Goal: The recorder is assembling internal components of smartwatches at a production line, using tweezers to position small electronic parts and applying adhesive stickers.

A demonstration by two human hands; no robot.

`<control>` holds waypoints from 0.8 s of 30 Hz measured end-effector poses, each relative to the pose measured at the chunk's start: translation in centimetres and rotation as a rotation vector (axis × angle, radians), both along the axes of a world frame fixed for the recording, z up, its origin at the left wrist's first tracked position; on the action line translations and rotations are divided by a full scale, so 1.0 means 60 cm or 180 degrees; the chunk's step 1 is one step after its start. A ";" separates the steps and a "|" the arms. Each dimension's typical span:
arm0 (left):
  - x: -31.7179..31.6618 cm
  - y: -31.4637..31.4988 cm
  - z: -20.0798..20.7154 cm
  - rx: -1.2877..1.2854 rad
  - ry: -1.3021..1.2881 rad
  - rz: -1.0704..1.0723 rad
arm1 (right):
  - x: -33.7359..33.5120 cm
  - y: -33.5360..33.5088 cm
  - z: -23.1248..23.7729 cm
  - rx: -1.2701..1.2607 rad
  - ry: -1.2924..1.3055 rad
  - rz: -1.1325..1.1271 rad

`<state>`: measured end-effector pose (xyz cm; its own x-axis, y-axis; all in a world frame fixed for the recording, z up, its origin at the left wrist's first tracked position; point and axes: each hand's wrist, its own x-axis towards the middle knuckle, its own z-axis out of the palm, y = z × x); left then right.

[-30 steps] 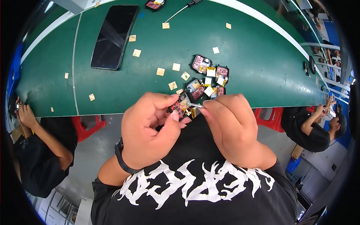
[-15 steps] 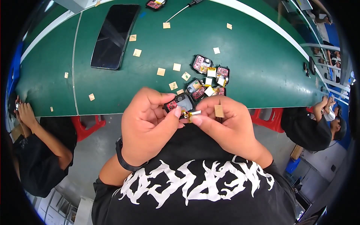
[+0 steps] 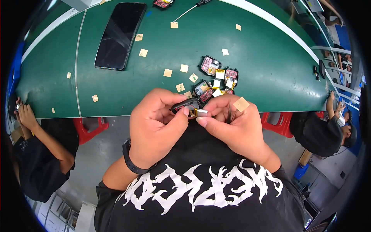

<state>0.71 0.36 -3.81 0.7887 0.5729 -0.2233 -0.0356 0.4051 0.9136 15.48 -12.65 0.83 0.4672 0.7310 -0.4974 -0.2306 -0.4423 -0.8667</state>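
We've got the left hand (image 3: 156,120) closed around a small black plastic casing (image 3: 184,103), rounded corners, tilted on edge, a red board showing inside; thumb presses near its lower rim. Casing sits just over the table's near edge, mid-view, between both hands

Right hand (image 3: 239,127): thumb and index fingertips pinch the end of a flat silver battery cell (image 3: 201,113), smooth foil, yellow tape at its casing side. Cell is right beside the casing; wiring between them too small for us to make out

We also see a thin dark tool (image 3: 230,113) tucked among the right fingers, and a tan paper-like square (image 3: 241,104), matte, sharp corners, over the index knuckle. Can't tell whether it's stuck to the tool

Beyond the hands we count several open casings (image 3: 210,65) bunched together, glossy black shells, red boards, silver foil cells with yellow tape. More matte tan squares (image 3: 167,72) lie scattered on the smooth green tabletop (image 3: 278,73)

Further out: glossy black slab phone (image 3: 120,36), screwdriver (image 3: 187,12) with slim metal shaft and dark handle. We note a dull black wristband (image 3: 135,162) on the left wrist
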 end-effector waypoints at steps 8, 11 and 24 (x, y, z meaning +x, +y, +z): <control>0.001 -0.002 -0.009 0.0070 -0.0085 -0.0144 | -0.002 0.002 -0.015 0.0659 -0.1945 0.0409; 0.002 -0.003 -0.008 -0.0006 -0.0198 -0.0192 | -0.001 0.005 -0.019 0.0888 -0.2375 0.0474; -0.006 -0.003 -0.016 -0.0136 -0.0372 -0.0315 | -0.005 0.013 -0.014 0.0612 -0.2062 0.0558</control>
